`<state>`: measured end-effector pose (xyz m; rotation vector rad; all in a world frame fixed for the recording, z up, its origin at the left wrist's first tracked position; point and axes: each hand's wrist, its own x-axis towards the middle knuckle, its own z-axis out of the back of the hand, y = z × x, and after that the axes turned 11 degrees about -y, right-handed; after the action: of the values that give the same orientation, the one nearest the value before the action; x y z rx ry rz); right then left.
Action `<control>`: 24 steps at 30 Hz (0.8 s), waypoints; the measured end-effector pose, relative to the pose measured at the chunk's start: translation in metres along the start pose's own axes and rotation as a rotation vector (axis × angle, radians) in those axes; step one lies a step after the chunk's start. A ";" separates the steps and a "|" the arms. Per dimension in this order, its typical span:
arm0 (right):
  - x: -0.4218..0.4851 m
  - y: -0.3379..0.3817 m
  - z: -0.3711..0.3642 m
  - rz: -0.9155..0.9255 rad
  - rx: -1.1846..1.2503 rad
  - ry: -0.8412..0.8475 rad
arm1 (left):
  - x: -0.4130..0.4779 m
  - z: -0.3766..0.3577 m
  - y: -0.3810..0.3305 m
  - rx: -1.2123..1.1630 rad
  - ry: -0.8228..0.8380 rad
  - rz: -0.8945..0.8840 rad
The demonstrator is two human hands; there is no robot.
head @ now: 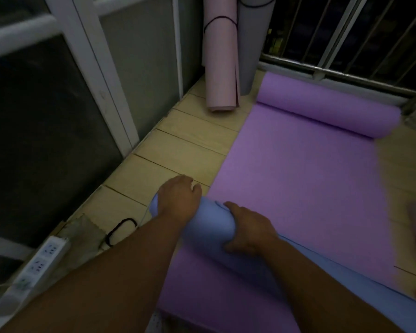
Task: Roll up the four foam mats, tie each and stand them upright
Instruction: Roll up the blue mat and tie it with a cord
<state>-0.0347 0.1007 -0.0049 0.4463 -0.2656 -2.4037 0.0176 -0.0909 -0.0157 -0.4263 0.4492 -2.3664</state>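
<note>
A purple mat [298, 188] is spread flat on the floor, its far end curled up. A blue mat [209, 227] is laid across its near part, partly rolled. 2 tied rolls, a pink roll [220, 56] and a grey roll [252, 44], are stood upright in the corner. The blue mat is gripped by the left hand [178, 200] and the right hand [247, 229], fingers curled round it. A black loop [117, 227] is seen on the floor.
</note>
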 end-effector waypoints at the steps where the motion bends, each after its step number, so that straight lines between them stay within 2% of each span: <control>1: 0.000 -0.002 0.008 -0.010 0.013 -0.023 | 0.004 0.004 -0.009 -0.029 -0.040 0.010; 7: -0.006 -0.007 0.056 -0.042 0.084 -0.167 | 0.021 0.034 -0.056 -0.041 -0.248 0.002; 10: -0.011 -0.006 0.076 -0.041 0.106 -0.203 | 0.029 0.055 -0.073 -0.069 -0.307 0.080; 15: -0.017 -0.004 0.100 -0.039 0.108 -0.262 | 0.034 0.078 -0.089 -0.138 -0.379 0.160; 20: -0.021 0.001 0.118 -0.023 0.115 -0.323 | 0.032 0.103 -0.108 -0.105 -0.355 0.340; 24: -0.029 0.006 0.138 -0.031 0.163 -0.421 | 0.038 0.130 -0.138 -0.157 -0.416 0.334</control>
<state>-0.0629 0.1250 0.1311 0.0085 -0.6470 -2.4981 -0.0332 -0.0452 0.1654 -0.8281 0.4676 -1.8653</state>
